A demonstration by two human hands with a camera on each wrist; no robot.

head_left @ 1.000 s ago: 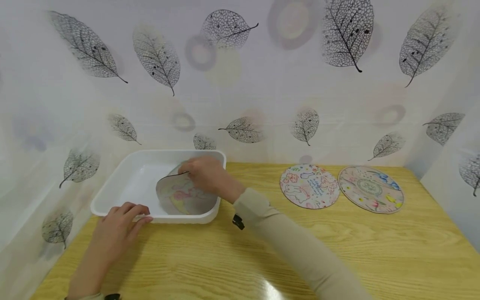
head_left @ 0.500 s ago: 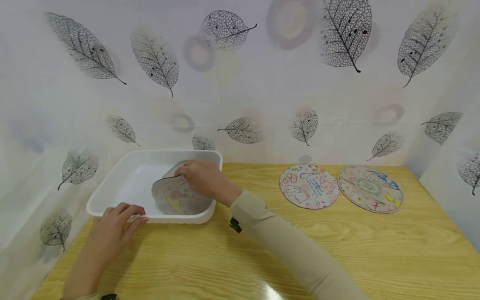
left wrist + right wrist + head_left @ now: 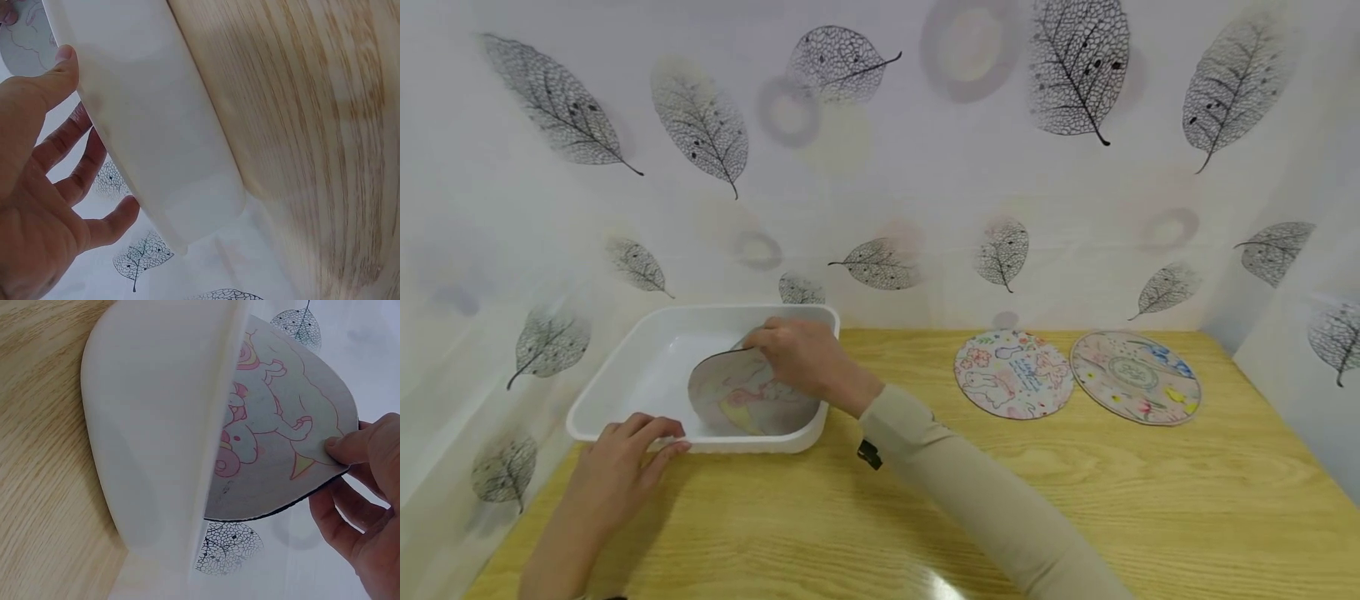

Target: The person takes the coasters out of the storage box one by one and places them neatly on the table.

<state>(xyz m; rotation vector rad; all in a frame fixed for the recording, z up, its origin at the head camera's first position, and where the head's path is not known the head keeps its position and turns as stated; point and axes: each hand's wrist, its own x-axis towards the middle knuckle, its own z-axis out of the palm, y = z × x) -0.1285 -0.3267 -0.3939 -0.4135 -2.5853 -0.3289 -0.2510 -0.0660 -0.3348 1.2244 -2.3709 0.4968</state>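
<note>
1. R hand [image 3: 801, 354]: thumb on printed face, fingers behind, pinching upper edge of held mat [image 3: 730, 396]; gap = mat thickness only.
2. Held mat: bent and tilted in R end of white tub [image 3: 752, 447], upper edge above near rim (R wrist view). Whether another lies beneath: can't tell.
3. L hand [image 3: 625, 462]: fingers part-bent over near rim, thumb on outer side, gripping tub nr its L corner.
4. Cartoon mat [image 3: 1015, 375] & floral mat [image 3: 1137, 375]: flat on bench [image 3: 820, 533], R of tub, side by side; contact btwn edges unclear.
5. Progress (judged): approx. mid-step; two mats lie outside, unheld; third not yet released. Its direction, in vs. out: can't tell.
</note>
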